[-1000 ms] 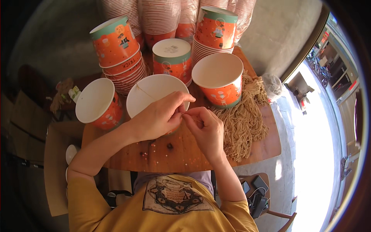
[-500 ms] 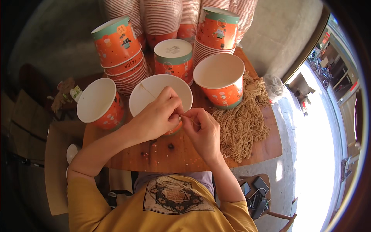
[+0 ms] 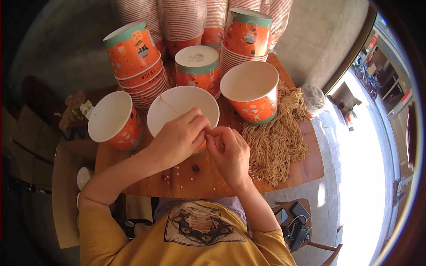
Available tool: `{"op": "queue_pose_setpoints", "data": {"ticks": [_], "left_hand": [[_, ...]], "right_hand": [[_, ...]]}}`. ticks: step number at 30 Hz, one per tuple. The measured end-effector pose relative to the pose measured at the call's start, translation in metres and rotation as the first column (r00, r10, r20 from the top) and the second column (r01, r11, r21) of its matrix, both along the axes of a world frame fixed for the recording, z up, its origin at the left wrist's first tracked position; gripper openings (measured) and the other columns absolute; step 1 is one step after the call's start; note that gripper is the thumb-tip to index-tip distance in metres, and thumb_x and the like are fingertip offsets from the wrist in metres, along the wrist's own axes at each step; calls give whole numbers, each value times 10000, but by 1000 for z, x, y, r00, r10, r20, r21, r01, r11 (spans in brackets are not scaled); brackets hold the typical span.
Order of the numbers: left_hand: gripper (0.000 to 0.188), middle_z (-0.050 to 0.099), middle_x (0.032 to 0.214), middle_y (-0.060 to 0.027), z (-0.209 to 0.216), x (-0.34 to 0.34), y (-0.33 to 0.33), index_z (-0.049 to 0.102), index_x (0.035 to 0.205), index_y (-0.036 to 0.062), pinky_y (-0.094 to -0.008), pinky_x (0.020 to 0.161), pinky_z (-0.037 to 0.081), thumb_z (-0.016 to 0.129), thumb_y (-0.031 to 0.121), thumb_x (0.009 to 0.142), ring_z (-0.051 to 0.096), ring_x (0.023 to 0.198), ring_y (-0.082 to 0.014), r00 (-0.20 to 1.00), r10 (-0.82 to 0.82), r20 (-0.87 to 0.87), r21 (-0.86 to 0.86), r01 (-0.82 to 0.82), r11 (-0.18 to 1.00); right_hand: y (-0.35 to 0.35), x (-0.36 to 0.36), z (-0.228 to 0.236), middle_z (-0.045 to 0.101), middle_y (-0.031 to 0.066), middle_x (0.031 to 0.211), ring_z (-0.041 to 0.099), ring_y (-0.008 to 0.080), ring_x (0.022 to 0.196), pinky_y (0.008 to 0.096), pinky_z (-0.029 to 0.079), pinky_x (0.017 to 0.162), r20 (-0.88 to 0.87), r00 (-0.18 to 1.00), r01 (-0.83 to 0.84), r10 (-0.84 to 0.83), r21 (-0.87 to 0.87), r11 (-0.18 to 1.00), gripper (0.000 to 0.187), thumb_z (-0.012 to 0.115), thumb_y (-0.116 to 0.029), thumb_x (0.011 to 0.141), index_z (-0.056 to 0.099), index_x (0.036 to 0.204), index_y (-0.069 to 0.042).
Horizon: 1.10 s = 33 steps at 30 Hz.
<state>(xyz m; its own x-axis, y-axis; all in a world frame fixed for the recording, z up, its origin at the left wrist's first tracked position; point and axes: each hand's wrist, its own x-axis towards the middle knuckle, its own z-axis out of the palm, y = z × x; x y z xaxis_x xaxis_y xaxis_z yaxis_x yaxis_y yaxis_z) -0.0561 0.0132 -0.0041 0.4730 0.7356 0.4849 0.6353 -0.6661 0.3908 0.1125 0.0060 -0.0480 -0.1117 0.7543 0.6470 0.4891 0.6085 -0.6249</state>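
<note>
My left hand [image 3: 185, 135] and my right hand [image 3: 230, 153] meet fingertip to fingertip over the front rim of a white-lined orange paper bucket [image 3: 166, 117]. Both are closed in a pinch on a thin tan string [image 3: 169, 105]. One length of it crosses the bucket's mouth from the far left rim down to my left hand; the part between my fingertips is hidden. Right of my right hand lies a heap of tan strings [image 3: 277, 142]. Upright open buckets stand to the left [image 3: 113, 115] and right [image 3: 250, 84] of the middle one.
Behind stand upside-down stacks of buckets at left [image 3: 133, 48] and right [image 3: 248, 33], with another upturned bucket [image 3: 197, 57] between them. Bagged stacks [image 3: 184, 20] line the wall. Small white bits [image 3: 177, 173] dot the wooden table [image 3: 146, 184]. A stool [image 3: 306, 221] holds electronic devices.
The fingers of both hands have drawn closer together and curled in more. A loop of string that showed by my right fingers is now out of sight. The buckets stay put.
</note>
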Motion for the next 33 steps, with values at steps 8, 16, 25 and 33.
{"op": "queue_pose_setpoints", "data": {"ticks": [8,16,25,33], "left_hand": [[110,623,846,-95,-1,2,-5,559,925,24,-331,647,494,632,-16,853,631,749,-225,962,102,252,-256,-35,966],[81,604,890,0,5,-1,-4,570,965,27,-229,684,470,603,-2,896,557,792,-59,941,169,292,-535,15,845],[167,563,859,-2,-4,-5,6,525,1010,33,-244,711,481,592,-23,868,561,791,-72,893,53,446,-517,210,830],[324,552,940,-18,8,-4,8,483,1158,44,-253,831,464,630,-6,874,542,893,-81,883,88,461,-617,247,747]], "right_hand": [[-2,-4,-3,541,25,650,513,167,555,318,438,509,-20,1000,9,-7,115,993,152,768,-64,798,622,842,-70],[-3,-3,-4,575,30,682,527,164,569,305,448,514,-43,999,-12,17,102,995,154,770,-57,797,624,846,-62],[-5,0,-4,583,34,679,524,95,570,258,443,532,-232,971,-101,50,-215,971,97,709,-59,857,630,905,-30],[-1,4,-6,603,64,691,537,138,549,284,462,555,-318,948,-124,26,-291,949,111,686,-87,883,613,944,-30]]}}
